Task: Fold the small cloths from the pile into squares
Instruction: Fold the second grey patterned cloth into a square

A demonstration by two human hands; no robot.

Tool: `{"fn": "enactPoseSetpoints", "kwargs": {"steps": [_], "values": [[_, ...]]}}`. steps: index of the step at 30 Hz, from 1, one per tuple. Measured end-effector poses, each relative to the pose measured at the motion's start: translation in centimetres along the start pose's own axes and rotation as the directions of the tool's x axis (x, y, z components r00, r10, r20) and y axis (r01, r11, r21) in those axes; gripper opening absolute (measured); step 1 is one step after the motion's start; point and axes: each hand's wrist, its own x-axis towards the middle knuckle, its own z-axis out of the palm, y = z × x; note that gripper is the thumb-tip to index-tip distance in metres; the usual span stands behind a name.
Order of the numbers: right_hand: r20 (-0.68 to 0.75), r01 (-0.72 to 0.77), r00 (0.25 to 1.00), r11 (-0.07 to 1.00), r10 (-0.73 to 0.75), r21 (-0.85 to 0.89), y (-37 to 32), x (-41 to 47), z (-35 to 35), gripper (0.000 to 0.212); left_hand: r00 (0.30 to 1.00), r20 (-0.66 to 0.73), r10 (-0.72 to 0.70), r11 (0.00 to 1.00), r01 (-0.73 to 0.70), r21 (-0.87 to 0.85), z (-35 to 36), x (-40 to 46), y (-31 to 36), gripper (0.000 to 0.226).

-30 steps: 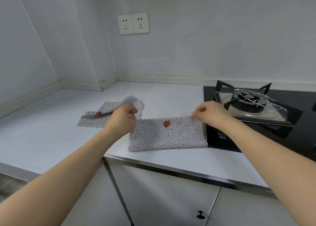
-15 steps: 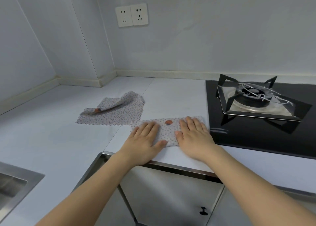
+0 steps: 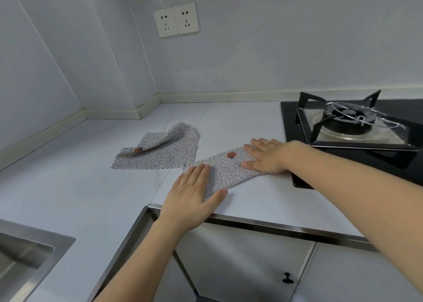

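Spotted cloth half under hands

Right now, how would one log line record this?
step: flattening | left hand, right hand: flat on folded cloth | spare cloth: untouched

Soft even light, wide-angle edge distortion

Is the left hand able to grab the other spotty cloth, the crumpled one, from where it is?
Probably yes. The left hand lies flat on the folded cloth, and the crumpled cloth sits just beyond it to the left on the counter. Nothing stands between them.
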Motion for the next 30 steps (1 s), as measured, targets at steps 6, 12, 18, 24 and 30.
{"fn": "enactPoseSetpoints", "kwargs": {"steps": [6,12,18,24,30], "values": [[-0.194,-0.109,0.971,0.982,0.139,0.155,-4.4,-1.1,-0.5,0.065,0.999,-0.034,-0.022,0.994,0.025,0.105,0.0,-1.8,0.8,0.096],[-0.396,-0.205,0.867,0.941,0.303,0.270,-6.4,-3.1,4.5,0.063,0.995,-0.104,0.016,0.954,0.016,0.298,-1.4,-4.4,2.4,0.088],[-0.671,-0.023,0.712,0.962,0.206,0.271,-7.3,-5.5,4.0,0.045,0.982,0.010,0.188,0.879,-0.172,0.444,-3.1,-4.8,1.9,0.047],[-0.740,0.367,0.664,0.909,-0.107,0.198,-12.1,-10.9,7.5,0.046,0.990,-0.058,0.128,0.926,-0.098,0.363,-3.1,-5.2,-2.4,0.044],[-0.746,0.262,0.658,0.960,-0.101,0.101,-12.7,-11.5,9.8,0.028,0.957,-0.143,0.252,0.951,-0.218,0.218,-4.5,-5.9,-3.3,0.020]]}}
